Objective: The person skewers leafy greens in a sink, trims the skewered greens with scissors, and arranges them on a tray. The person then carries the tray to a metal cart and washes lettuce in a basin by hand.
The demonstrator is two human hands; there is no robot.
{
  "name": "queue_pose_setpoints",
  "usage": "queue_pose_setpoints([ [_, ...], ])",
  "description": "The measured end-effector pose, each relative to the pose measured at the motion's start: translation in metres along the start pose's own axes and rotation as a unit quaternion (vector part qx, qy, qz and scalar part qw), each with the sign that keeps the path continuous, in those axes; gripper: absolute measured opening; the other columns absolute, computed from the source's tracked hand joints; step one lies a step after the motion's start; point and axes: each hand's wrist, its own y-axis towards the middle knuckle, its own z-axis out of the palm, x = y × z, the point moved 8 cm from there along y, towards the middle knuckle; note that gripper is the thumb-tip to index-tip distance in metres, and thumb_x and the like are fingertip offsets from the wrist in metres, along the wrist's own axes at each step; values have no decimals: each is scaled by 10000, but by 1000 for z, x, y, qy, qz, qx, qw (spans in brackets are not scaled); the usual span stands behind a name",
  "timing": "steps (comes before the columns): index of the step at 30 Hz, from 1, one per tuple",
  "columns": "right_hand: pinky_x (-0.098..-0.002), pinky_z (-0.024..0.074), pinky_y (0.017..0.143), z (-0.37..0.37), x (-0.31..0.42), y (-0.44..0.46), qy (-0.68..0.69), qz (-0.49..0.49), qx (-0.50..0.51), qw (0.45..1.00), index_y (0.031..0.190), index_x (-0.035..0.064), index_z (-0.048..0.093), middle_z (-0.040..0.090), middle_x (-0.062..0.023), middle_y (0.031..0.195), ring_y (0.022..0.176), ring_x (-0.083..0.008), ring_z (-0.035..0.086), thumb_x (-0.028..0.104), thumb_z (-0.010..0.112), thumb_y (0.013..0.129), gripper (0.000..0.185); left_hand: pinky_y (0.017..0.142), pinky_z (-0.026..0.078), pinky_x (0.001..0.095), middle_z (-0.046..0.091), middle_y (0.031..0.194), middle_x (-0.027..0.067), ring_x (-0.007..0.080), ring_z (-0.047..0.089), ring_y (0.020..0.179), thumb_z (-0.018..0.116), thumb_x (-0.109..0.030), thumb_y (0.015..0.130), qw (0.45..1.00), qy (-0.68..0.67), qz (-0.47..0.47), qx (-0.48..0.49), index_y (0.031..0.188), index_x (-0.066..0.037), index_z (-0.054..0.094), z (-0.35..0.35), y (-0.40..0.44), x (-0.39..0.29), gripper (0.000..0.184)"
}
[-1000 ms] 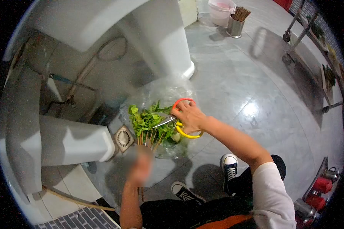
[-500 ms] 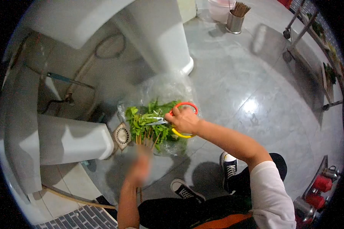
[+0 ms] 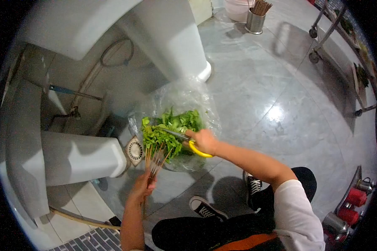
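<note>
My left hand (image 3: pixel 146 184) is closed round a bundle of thin wooden skewers (image 3: pixel 155 160). Their upper ends reach into leafy greens (image 3: pixel 171 125), and whether leaves are threaded on them I cannot tell. In my right hand (image 3: pixel 204 141) is a pair of scissors (image 3: pixel 199 150) with a yellow handle loop showing. The blades point left over the greens and look nearly closed. Beneath the greens lies a clear plastic bag (image 3: pixel 207 94), spread on the floor.
A drain cover (image 3: pixel 135 149) sits left of the bag, beside white pedestals (image 3: pixel 84 157). At the back, a metal canister (image 3: pixel 255 21) of sticks stands by a pale tub (image 3: pixel 237 10). A wheeled rack (image 3: pixel 328 31) is at right; red-and-metal items (image 3: pixel 347 215) stand lower right.
The scissors have turned in my right hand: their red loop is no longer visible and the blades look closer together. My left hand has shifted slightly left and down with the skewers.
</note>
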Motion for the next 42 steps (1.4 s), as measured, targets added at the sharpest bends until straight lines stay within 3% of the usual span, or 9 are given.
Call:
queue_pose_setpoints([
  [3,-411,404,567,-15,-12,-3,-58,2,-11,998,988,116,468,527,-139,731,683,-298,529,330,508,700,361,288,131,208,326,416,-36,59,194,294,318,-499,814,1000,5,-6,-30,696,-63,471,-7,-5,-3,477],
  [5,-424,358,669,-40,-1,-5,-132,-99,-151,975,1003,112,446,474,-133,877,808,-296,482,388,521,677,434,292,163,209,350,435,-24,64,232,308,303,-518,808,998,0,-52,-34,674,-61,474,-7,-10,-6,506],
  [6,-421,305,736,-39,-2,0,-121,-78,-104,984,1029,101,426,424,-149,959,899,-297,423,395,536,651,491,292,163,209,350,435,-24,64,232,308,303,-518,808,998,0,-53,-33,674,-61,474,-8,-12,-8,506],
  [8,-415,306,732,-42,16,6,-145,-87,-102,980,1033,94,420,427,-153,945,902,-291,415,392,540,640,508,294,165,213,347,433,-25,64,229,309,287,-530,806,999,36,-4,-18,669,-61,483,-9,-14,-17,527],
  [12,-402,295,733,-42,46,14,-171,-100,-86,976,1034,86,410,425,-159,912,887,-276,396,387,549,613,535,296,171,219,356,435,-24,66,238,313,282,-535,804,998,61,-17,-2,651,-62,487,-10,-15,-22,538],
  [21,-439,300,740,-45,60,15,-181,-54,-50,981,1077,93,389,424,-190,963,935,-299,394,395,532,618,568,407,303,243,426,465,17,114,401,421,306,-479,817,972,192,31,-131,613,-30,500,-23,-22,-25,530],
  [30,-431,362,673,-42,62,11,-169,-36,-23,985,1011,87,414,438,-192,895,798,-313,495,363,528,643,474,488,365,342,473,516,120,244,464,479,342,-407,825,914,308,133,-229,599,-6,489,-34,-24,-27,483],
  [32,-415,402,593,-43,64,10,-135,-66,-54,987,954,70,431,462,-199,847,694,-317,531,327,520,665,397,519,372,380,487,551,168,301,482,522,353,-377,829,860,387,238,-232,626,12,499,-27,-29,-40,462],
  [42,-397,446,474,-23,49,15,-103,-80,-45,990,840,71,482,549,-150,617,555,-290,563,182,465,694,184,568,383,435,522,668,234,371,513,625,367,-315,833,857,406,166,-270,726,10,540,-32,-40,-38,383],
])
